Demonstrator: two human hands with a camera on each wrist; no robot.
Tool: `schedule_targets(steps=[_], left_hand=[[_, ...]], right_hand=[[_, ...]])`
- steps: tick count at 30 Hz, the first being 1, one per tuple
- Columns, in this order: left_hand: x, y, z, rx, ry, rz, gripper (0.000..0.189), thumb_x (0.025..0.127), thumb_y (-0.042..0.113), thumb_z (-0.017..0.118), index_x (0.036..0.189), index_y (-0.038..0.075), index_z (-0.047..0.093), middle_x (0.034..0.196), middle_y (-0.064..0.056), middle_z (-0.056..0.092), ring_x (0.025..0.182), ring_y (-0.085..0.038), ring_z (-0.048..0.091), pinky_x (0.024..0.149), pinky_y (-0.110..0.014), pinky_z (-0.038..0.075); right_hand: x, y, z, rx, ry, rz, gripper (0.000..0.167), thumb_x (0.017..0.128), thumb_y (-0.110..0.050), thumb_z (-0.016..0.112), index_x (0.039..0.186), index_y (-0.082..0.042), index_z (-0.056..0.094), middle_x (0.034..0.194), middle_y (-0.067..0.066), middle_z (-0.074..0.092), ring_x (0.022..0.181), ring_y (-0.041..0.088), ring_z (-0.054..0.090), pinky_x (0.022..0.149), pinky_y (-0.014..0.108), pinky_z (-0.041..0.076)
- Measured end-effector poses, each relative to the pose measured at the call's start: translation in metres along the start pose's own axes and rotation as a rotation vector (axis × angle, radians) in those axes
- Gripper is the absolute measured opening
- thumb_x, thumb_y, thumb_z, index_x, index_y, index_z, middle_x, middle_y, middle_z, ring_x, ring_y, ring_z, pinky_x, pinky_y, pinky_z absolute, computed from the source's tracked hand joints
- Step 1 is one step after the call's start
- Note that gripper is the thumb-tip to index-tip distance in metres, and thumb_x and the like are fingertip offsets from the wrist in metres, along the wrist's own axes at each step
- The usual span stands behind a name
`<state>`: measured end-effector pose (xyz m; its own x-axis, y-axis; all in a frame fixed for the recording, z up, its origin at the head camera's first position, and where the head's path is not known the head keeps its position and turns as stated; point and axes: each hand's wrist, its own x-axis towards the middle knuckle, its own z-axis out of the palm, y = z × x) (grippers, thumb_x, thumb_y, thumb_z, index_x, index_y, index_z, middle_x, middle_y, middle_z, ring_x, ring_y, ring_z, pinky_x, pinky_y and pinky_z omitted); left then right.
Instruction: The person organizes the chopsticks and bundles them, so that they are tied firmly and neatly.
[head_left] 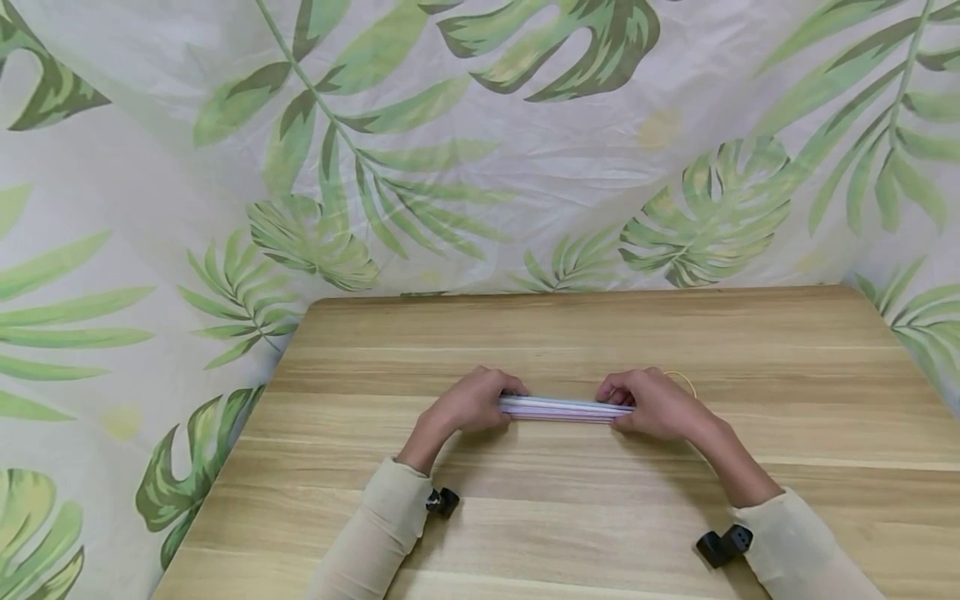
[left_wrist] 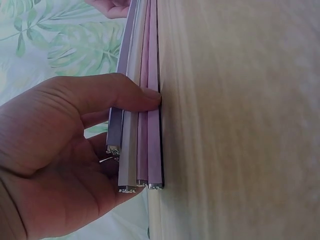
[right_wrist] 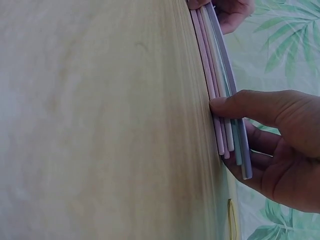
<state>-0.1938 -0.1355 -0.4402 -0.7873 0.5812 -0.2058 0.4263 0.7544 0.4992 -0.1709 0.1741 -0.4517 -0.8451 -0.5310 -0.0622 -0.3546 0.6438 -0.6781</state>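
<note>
Head view: sticks [head_left: 566,408] in a pastel bundle, low over the desk [head_left: 555,533] or touching it; cannot tell which. Left hand [head_left: 478,402] at their left end, right hand [head_left: 654,404] at their right end, fingers of both pinching. Yellow loop [head_left: 689,382] just past the right end of the sticks, partly hidden by the right hand; so, by judgement, that hand in the way between sticks and loop. Black wrist cameras [head_left: 442,502] on the near side of the sticks, well apart. Leafy cloth [head_left: 562,167] beyond their far side.

Left wrist view: fingers on both faces of the row, gripping. Ends out of line, with purple-grey stick [left_wrist: 115,127] stopping short of the others. Likely trouble: sliding out singly, from uneven pressure across the row.

Right wrist view: same pinch, fingers closed on the row. Purple-grey stick jutting past the rest at this end. Visible stepping between ends; if loosened on one side, could splay or scatter. Loop beyond these ends, perhaps easily nudged by a dropped stick.
</note>
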Motion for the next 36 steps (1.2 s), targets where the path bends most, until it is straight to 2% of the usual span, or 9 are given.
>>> schedule_targets(steps=[5,9,19,25,29,36], left_hand=[[-0.001,0.001,0.0,0.01,0.009,-0.011,0.041,0.084,-0.005,0.079,0.122,0.012,0.08,0.111,-0.002,0.079,0.093,-0.014,0.064,0.089,-0.037,0.055],[-0.001,-0.001,0.002,-0.019,0.002,-0.012,0.042,0.084,-0.005,0.078,0.122,0.012,0.08,0.11,-0.001,0.079,0.09,-0.014,0.062,0.085,-0.034,0.053],[-0.002,-0.001,0.001,-0.043,-0.005,-0.03,0.038,0.086,0.001,0.078,0.121,0.014,0.081,0.109,0.001,0.078,0.088,-0.014,0.062,0.083,-0.032,0.052],[-0.004,-0.001,-0.003,-0.096,0.012,-0.029,0.03,0.087,0.005,0.078,0.116,0.016,0.079,0.102,0.002,0.075,0.083,-0.014,0.061,0.076,-0.03,0.051],[-0.004,-0.002,-0.008,-0.108,0.058,0.016,0.022,0.091,0.012,0.08,0.113,0.014,0.078,0.097,0.002,0.075,0.079,-0.011,0.061,0.073,-0.028,0.051],[-0.007,-0.002,-0.016,-0.129,0.22,0.102,0.018,0.09,0.016,0.082,0.108,0.015,0.08,0.092,0.004,0.077,0.075,-0.007,0.061,0.073,-0.025,0.051]], right_hand=[[-0.001,0.0,0.0,0.009,-0.006,0.013,0.03,0.083,-0.001,0.087,0.11,-0.008,0.077,0.096,0.0,0.079,0.091,0.012,0.072,0.08,0.032,0.058],[-0.001,0.001,0.0,0.024,-0.009,0.011,0.031,0.083,0.001,0.085,0.112,-0.006,0.077,0.097,0.001,0.08,0.091,0.012,0.073,0.079,0.029,0.058],[-0.001,-0.002,-0.001,-0.035,-0.035,-0.015,0.031,0.078,-0.001,0.084,0.106,-0.013,0.076,0.091,-0.005,0.074,0.085,0.008,0.066,0.077,0.027,0.053],[-0.004,-0.003,-0.007,-0.045,0.003,-0.01,0.029,0.084,-0.001,0.076,0.111,-0.012,0.077,0.093,-0.004,0.073,0.086,0.01,0.063,0.076,0.028,0.052],[-0.007,-0.004,-0.013,-0.04,0.044,-0.053,0.028,0.089,-0.003,0.075,0.116,-0.011,0.079,0.097,-0.004,0.076,0.088,0.009,0.066,0.078,0.029,0.055],[-0.015,-0.006,-0.027,0.009,0.12,-0.104,0.031,0.091,-0.005,0.077,0.121,-0.012,0.081,0.103,-0.002,0.081,0.086,0.005,0.066,0.078,0.027,0.055]])
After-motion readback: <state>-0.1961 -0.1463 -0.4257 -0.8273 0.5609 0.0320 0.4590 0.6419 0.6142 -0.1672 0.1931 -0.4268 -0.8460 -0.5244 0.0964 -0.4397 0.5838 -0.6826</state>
